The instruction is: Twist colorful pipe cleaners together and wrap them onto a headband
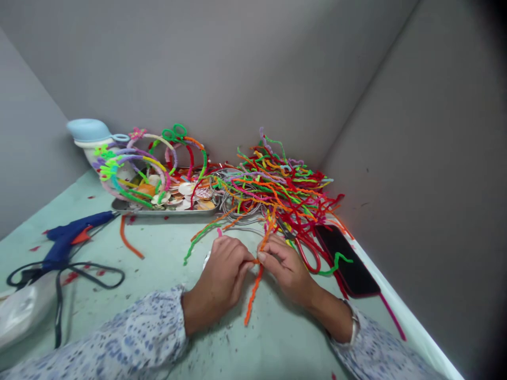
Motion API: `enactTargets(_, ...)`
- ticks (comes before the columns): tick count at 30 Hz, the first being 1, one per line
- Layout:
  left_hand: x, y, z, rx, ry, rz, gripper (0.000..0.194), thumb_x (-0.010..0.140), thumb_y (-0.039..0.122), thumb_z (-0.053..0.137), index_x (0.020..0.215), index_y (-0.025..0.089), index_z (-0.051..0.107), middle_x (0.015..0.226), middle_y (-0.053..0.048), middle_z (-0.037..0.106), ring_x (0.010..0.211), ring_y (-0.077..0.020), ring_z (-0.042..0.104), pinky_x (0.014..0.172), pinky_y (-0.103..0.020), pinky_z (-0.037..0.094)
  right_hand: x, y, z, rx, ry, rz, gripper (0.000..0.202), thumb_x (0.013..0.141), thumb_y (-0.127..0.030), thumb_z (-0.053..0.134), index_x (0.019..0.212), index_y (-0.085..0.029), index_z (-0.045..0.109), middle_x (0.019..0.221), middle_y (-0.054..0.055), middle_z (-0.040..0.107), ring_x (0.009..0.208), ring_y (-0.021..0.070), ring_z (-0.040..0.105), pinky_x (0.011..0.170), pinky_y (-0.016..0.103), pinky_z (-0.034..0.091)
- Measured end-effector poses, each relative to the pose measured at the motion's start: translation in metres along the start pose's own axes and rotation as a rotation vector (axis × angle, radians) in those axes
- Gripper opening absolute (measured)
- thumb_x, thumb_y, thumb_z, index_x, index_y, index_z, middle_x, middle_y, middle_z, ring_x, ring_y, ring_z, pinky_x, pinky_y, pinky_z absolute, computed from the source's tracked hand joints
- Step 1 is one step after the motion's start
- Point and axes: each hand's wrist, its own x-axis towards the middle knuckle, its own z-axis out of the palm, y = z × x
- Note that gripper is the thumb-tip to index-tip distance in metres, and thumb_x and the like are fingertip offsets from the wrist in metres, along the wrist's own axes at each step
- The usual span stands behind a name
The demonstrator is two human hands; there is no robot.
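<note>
My left hand (226, 270) and my right hand (285, 266) meet over the table, both closed in a pinch. Between their fingertips is an orange pipe cleaner (254, 295). One end hangs down toward me and the other rises past my right fingers. A short orange piece crosses at the pinch point; whether it is the same pipe cleaner I cannot tell. Just beyond my right hand lie red-handled scissors (308, 256), partly under pipe cleaners. A tangled heap of coloured pipe cleaners (277, 182) lies behind both hands.
At the back left, a metal tray (170, 212) holds shells and decorated headbands (137, 158), beside a white bottle with a blue lid (90, 131). A blue glue gun (65, 237) with a looped black cord lies left. A phone (348, 261) rests near the right edge.
</note>
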Motion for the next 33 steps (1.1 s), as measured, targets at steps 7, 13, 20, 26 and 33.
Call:
enactTargets(7, 0.0024, 0.0029, -0.0043, -0.065, 0.052, -0.133, 0.011, 0.094, 0.018, 0.043, 0.088, 0.019, 0.052, 0.082, -0.003, 0.055, 0.08, -0.0195, 0.048, 0.079, -0.038, 0.036, -0.0041, 0.0066, 0.0011, -0.186, 0.326, -0.193, 0.009, 0.083, -0.022, 0.066, 0.087, -0.021, 0.058, 0.088, 0.004, 0.058, 0.088, 0.0202, 0.054, 0.082, 0.038, 0.043)
enactTargets(13, 0.0034, 0.0068, -0.0061, -0.099, 0.08, -0.187, 0.013, 0.095, 0.019, 0.043, 0.087, 0.019, 0.053, 0.083, -0.003, 0.056, 0.082, -0.0198, 0.049, 0.079, -0.037, 0.038, -0.0049, 0.0033, -0.0016, -0.326, 0.376, -0.401, 0.014, 0.079, -0.018, 0.072, 0.088, -0.025, 0.063, 0.084, 0.002, 0.06, 0.084, 0.0199, 0.056, 0.079, 0.04, 0.045)
enactTargets(20, 0.002, 0.0058, -0.0058, -0.083, 0.067, -0.146, 0.011, 0.095, 0.018, 0.044, 0.09, 0.019, 0.054, 0.084, -0.003, 0.058, 0.083, -0.0198, 0.05, 0.083, -0.039, 0.037, -0.0062, 0.0073, -0.0005, -0.406, 0.32, -0.421, 0.018, 0.08, -0.021, 0.072, 0.096, -0.03, 0.068, 0.083, 0.002, 0.063, 0.084, 0.0209, 0.058, 0.08, 0.042, 0.045)
enactTargets(26, 0.0019, 0.0058, -0.0059, -0.076, 0.057, -0.135, 0.012, 0.095, 0.018, 0.043, 0.092, 0.019, 0.055, 0.084, -0.003, 0.057, 0.082, -0.0198, 0.05, 0.079, -0.037, 0.038, -0.0052, 0.008, -0.0005, -0.395, 0.328, -0.406, 0.017, 0.08, -0.021, 0.073, 0.095, -0.029, 0.069, 0.084, 0.003, 0.063, 0.086, 0.0214, 0.057, 0.08, 0.042, 0.046)
enactTargets(33, 0.0022, 0.0041, -0.0051, -0.078, 0.062, -0.12, 0.011, 0.095, 0.018, 0.044, 0.091, 0.019, 0.054, 0.084, -0.003, 0.057, 0.081, -0.0192, 0.05, 0.079, -0.037, 0.038, -0.0033, 0.0075, -0.0008, -0.363, 0.303, -0.377, 0.011, 0.082, -0.022, 0.07, 0.092, -0.027, 0.069, 0.089, 0.003, 0.065, 0.089, 0.0213, 0.059, 0.08, 0.041, 0.046)
